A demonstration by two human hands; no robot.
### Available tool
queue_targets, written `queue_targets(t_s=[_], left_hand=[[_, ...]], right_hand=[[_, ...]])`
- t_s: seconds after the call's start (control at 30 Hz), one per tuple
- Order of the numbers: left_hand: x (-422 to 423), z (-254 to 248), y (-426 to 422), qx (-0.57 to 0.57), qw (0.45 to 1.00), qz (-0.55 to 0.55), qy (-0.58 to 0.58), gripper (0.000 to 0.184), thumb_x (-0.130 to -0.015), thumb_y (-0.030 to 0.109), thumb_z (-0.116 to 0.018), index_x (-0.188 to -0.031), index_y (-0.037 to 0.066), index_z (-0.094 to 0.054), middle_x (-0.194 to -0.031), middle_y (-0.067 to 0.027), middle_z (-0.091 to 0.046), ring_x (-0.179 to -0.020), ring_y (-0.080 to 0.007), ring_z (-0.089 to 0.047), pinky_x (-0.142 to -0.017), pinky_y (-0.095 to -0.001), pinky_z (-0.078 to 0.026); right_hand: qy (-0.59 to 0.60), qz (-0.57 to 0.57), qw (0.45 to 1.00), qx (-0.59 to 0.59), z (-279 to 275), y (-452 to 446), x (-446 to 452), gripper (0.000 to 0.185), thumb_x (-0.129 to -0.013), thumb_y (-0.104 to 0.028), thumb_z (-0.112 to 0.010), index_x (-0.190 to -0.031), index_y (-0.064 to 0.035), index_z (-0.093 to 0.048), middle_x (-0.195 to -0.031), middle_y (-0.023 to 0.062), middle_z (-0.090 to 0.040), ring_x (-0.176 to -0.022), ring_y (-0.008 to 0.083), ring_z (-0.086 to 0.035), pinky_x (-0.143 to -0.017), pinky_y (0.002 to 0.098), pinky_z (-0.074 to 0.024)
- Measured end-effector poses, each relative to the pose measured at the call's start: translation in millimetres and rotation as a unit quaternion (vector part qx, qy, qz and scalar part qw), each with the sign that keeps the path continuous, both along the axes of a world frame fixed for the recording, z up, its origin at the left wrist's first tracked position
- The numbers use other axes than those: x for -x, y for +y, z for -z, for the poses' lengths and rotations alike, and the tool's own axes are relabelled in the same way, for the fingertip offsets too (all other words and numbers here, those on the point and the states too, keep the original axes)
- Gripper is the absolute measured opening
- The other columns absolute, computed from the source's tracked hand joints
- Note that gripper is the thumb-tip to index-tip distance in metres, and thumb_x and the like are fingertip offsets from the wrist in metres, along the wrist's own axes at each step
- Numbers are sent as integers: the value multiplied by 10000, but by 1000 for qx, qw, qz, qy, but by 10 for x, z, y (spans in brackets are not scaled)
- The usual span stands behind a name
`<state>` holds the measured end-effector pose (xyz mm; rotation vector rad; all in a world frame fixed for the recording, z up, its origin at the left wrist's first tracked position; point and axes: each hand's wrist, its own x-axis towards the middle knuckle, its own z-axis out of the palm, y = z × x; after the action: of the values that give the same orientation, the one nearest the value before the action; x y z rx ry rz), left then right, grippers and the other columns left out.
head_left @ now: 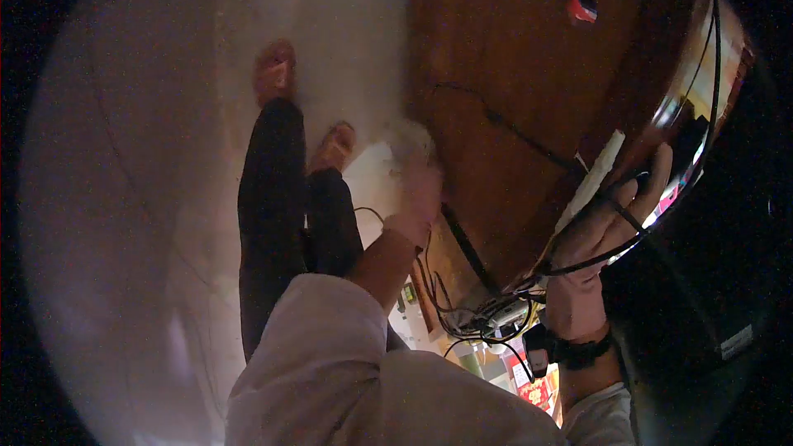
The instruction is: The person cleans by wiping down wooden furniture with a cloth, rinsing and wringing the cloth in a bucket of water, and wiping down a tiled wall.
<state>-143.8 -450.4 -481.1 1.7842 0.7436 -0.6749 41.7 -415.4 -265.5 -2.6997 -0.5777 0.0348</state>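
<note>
My left hand [419, 192] is smeared by motion beside the edge of a brown wooden panel [512, 58]. At its fingers is a pale, blurred thing [409, 140] that I cannot make out. My right hand [591, 244], with a dark band at the wrist, is at the panel's curved right edge. Its fingers are bent around a black cable [632, 219], part of which is hidden between them. A pale strip [603, 161] lies just left of these fingers. Below, between both arms, is a tangle of cables [496, 314].
My legs [273, 190] and reddish shoes [275, 70] show at the left on a pale floor [157, 223]. A dark surface with a small label [737, 342] is at the lower right. Brightly coloured packages [537, 392] show below the cables. A red, white and blue sticker [583, 8] marks the panel.
</note>
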Motion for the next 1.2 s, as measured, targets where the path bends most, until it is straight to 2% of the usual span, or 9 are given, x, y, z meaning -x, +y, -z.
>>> queue_targets(t_s=[0.1,0.17,0.57,0.63,0.73,0.9,1.0,1.07,1.2], left_hand=[[-378,206,244,7,999,-35,29,316,-827,180,-582,-1100,31,-641,-1053,-205,-637,-1031,-379,-588,-897,-436,-460],[-609,287,234,160,895,-399,114,355,-822,214,-602,-1131,40,-625,-1089,-218,-630,-1033,-405,-586,-868,-447,-473],[-1295,-264,1124,131,894,-422,-71,345,-781,93,-656,-1113,2,-637,-993,-141,-682,-842,-216,-636,-776,-326,-499],[-1222,-62,1192,327,769,-539,-107,328,-778,86,-656,-1093,-3,-650,-995,-146,-683,-855,-223,-642,-786,-324,-502],[-857,-180,1697,237,839,-447,-200,347,-783,103,-644,-1114,-1,-637,-1032,-160,-666,-930,-257,-635,-820,-357,-506],[-701,-795,2650,554,545,-606,-172,438,-827,155,-588,-1236,6,-540,-1201,-188,-579,-1074,-338,-579,-898,-467,-493],[-181,-225,2400,377,675,-595,-219,489,-839,166,-574,-1287,-9,-482,-1273,-192,-532,-1118,-357,-547,-943,-498,-466],[-165,-191,2636,494,573,-602,-257,497,-846,177,-564,-1294,-20,-472,-1299,-182,-520,-1155,-338,-523,-981,-482,-440],[-280,-704,3146,431,640,-589,-239,487,-858,183,-559,-1288,-30,-478,-1280,-183,-534,-1151,-347,-526,-1000,-482,-428]], right_hand=[[-4,11,1000,15,-7,46,15,589,-1014,-380,-305,-1414,46,-233,-1418,190,-344,-1284,281,-377,-1059,404,-328],[-3,20,1000,19,1,63,24,584,-1018,-368,-296,-1412,57,-230,-1421,197,-337,-1286,283,-372,-1068,402,-313],[-64,-47,995,67,202,43,-25,481,-1021,-232,-298,-1385,82,-279,-1434,222,-312,-1304,340,-338,-1101,418,-260],[-63,-28,996,51,284,21,-31,498,-1003,-241,-354,-1357,108,-319,-1391,278,-358,-1245,417,-400,-1074,467,-296],[-76,-33,994,74,210,118,-79,495,-983,-230,-399,-1332,119,-365,-1345,309,-419,-1211,462,-434,-1053,500,-315],[-85,-46,986,135,254,318,-172,481,-957,-192,-438,-1325,113,-378,-1329,305,-438,-1226,439,-429,-1049,495,-316],[-132,-50,984,108,693,-72,0,463,-949,-196,-449,-1311,89,-406,-1321,288,-449,-1227,427,-431,-1048,486,-324],[-143,-47,985,84,674,21,-110,459,-943,-202,-459,-1306,77,-420,-1310,277,-461,-1229,423,-429,-1049,482,-327],[-138,-35,984,103,576,116,-219,448,-915,-194,-505,-1299,29,-448,-1305,236,-478,-1250,396,-410,-1064,452,-326]])
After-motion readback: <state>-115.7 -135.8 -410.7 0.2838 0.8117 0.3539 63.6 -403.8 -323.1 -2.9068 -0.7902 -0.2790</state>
